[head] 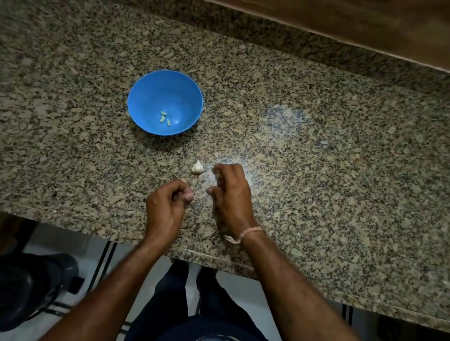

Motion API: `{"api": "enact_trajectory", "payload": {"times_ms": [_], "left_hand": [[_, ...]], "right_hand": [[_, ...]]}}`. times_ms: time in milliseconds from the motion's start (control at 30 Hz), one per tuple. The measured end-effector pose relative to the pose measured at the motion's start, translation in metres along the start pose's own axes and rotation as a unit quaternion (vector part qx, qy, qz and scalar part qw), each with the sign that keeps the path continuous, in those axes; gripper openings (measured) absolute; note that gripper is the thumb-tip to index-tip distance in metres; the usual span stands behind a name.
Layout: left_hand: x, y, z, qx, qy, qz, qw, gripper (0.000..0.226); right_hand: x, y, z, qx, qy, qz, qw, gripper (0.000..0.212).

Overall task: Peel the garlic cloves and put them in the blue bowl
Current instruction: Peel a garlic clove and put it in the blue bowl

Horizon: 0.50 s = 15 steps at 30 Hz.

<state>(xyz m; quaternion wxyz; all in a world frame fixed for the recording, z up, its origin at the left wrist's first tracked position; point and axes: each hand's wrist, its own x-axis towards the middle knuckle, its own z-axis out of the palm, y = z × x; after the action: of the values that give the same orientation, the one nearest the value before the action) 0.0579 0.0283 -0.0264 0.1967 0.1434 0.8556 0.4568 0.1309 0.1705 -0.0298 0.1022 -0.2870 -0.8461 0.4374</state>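
Fingers [188, 196] on my left hand [166, 206] curl against the thumb; right hand [230, 192] curls loosely. Contents: I cannot tell. Garlic bulb [197, 167] lies just beyond them; three peeled cloves [164, 118] sit in blue bowl [143, 94], far left.

We see a speckled granite counter [327, 151] spreading under and well beyond the left hand [166, 206] and the right hand [230, 195]. Far past both hands, a brown wooden board [338, 15] runs along the counter's back edge. A pale thread band [248, 232] circles the wrist just behind the right hand. Below the hands we see dark trousers [171, 295] over a white floor [59, 240] with dark stripes [105, 263]. A black container [18, 286] stands down to the left of the left hand.
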Motion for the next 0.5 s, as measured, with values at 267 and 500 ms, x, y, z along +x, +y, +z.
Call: {"api": "enact_trajectory", "payload": {"times_ms": [267,500], "left_hand": [[0.0,0.004,-0.004,-0.035,0.012,-0.047,0.998,0.014],[-0.004,0.003,-0.003,-0.042,0.014,-0.055,0.997,0.014]], "right_hand": [[0.01,0.016,-0.008,-0.055,-0.058,-0.041,0.996,0.066],[0.019,0.014,0.006,-0.095,-0.026,-0.05,0.994,0.077]]}}
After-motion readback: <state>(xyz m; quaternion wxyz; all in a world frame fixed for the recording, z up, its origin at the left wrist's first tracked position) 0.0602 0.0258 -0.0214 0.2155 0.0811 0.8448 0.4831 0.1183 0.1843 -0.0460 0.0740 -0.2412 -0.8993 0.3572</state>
